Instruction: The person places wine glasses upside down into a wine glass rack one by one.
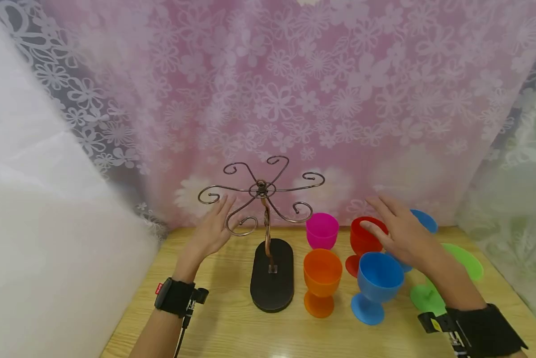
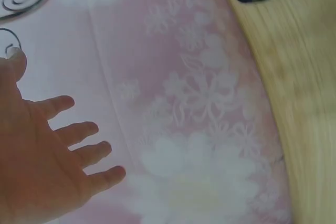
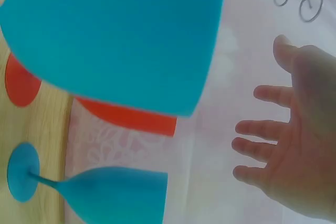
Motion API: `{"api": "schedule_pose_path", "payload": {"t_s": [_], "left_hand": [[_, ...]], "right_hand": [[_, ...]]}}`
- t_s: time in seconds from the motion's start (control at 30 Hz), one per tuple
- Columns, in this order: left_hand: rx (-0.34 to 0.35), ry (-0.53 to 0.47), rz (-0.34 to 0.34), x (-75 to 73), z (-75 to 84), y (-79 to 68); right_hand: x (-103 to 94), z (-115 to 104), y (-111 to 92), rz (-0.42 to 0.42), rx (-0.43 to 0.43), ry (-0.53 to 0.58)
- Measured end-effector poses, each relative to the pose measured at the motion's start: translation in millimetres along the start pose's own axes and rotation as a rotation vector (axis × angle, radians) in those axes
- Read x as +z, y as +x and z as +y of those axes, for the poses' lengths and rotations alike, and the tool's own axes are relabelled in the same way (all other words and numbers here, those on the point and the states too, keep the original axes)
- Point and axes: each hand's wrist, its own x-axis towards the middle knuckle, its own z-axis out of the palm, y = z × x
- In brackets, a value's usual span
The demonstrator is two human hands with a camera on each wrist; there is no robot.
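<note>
A bronze metal rack (image 1: 268,219) with several curled arms stands on a black oval base (image 1: 272,293). My left hand (image 1: 210,232) is raised at its left side, fingers extended and holding nothing; in the left wrist view the hand (image 2: 47,145) shows spread fingers. Above the plastic goblets hovers my right hand (image 1: 406,233), also with nothing in it and its fingers apart in the right wrist view. It partly covers the red goblet (image 1: 366,236) and the rear blue goblet (image 1: 424,220). Nearer me stand the front blue goblet (image 1: 380,278) and the orange goblet (image 1: 322,273).
A magenta goblet (image 1: 322,231) stands behind the orange one. Under my right forearm a green goblet (image 1: 467,263) is partly hidden. A pink flowered curtain (image 1: 285,99) hangs behind the wooden table (image 1: 232,328), and a white sheet (image 1: 39,209) borders the left.
</note>
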Motion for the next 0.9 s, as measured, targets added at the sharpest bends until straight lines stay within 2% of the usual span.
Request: {"api": "schedule_pose_path", "payload": {"t_s": [0.1,0.2,0.27,0.53,0.7,0.9], "left_hand": [[0.031,-0.117,0.025,7.1,6.2,-8.3],[0.064,-0.266,0.028,13.2,13.1,-14.4],[0.080,-0.331,0.027,16.6,18.2,-18.6],[0.125,-0.425,0.154,32.2,34.5,-34.3],[0.090,-0.517,0.160,47.6,41.4,-40.1],[0.072,-0.632,0.191,68.2,48.7,-44.4]], "right_hand": [[2.2,-8,-7,0.008,-0.001,0.029],[3.8,-14,-16,0.019,0.004,0.050],[4.5,-17,-22,0.027,0.006,0.064],[13.7,-38,-45,0.123,-0.031,0.161],[23.2,-56,-56,0.194,-0.055,0.211],[36.1,-71,-68,0.266,-0.030,0.239]]}}
